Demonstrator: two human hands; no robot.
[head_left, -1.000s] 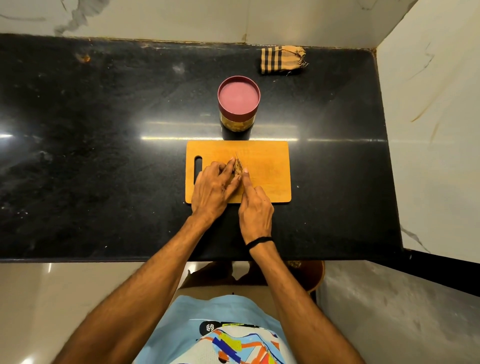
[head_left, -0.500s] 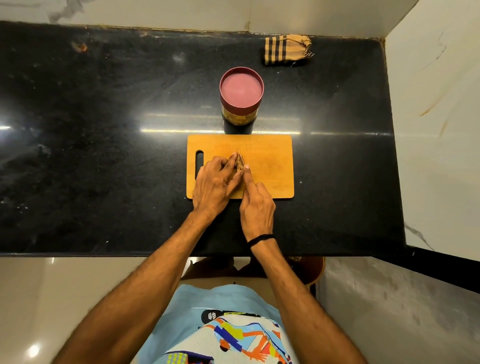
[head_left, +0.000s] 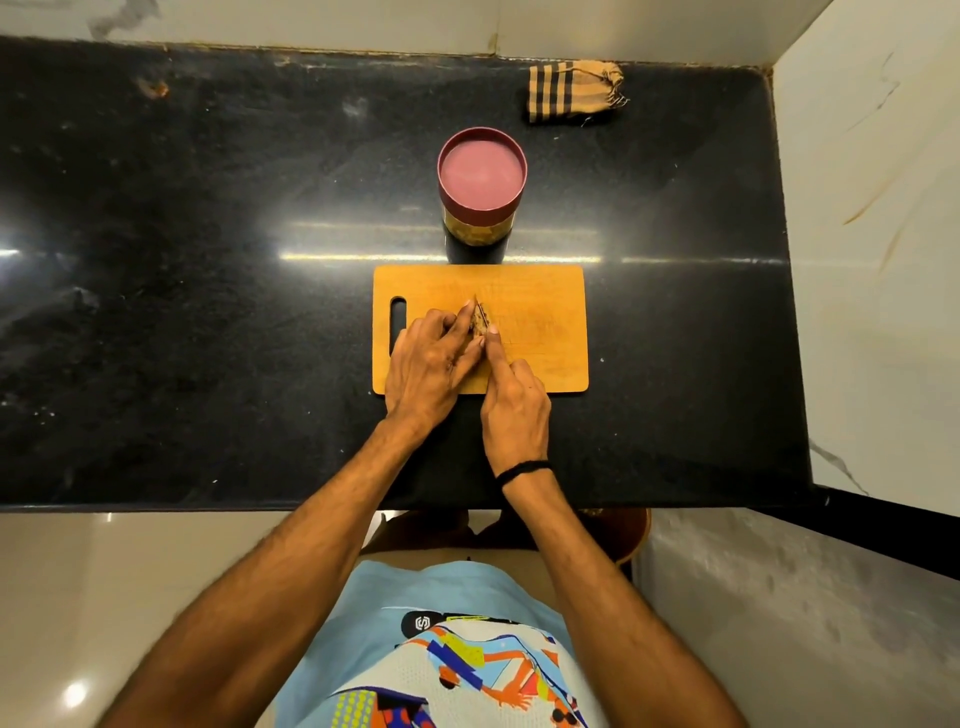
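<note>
1. Your left hand (head_left: 431, 364) pinches a small brown piece (head_left: 476, 327) between its fingertips, near the middle of the chopping board (head_left: 545, 312). What the piece is cannot be told.
2. Your right hand (head_left: 514, 410) is curled round a knife (head_left: 481, 310), with the forefinger laid along the blade's back. The handle is hidden under the hand.
3. Risk: the blade sits right against your left fingertips. A slip off so small a piece would likely cut them.
4. Risk: the board lies on a polished counter (head_left: 208, 260). Hard pressure may make it slide.
5. Count: one board, one knife, one brown piece, one red-lidded jar (head_left: 482, 174) just beyond the board, and one folded cloth (head_left: 574, 92) at the far right.
</note>
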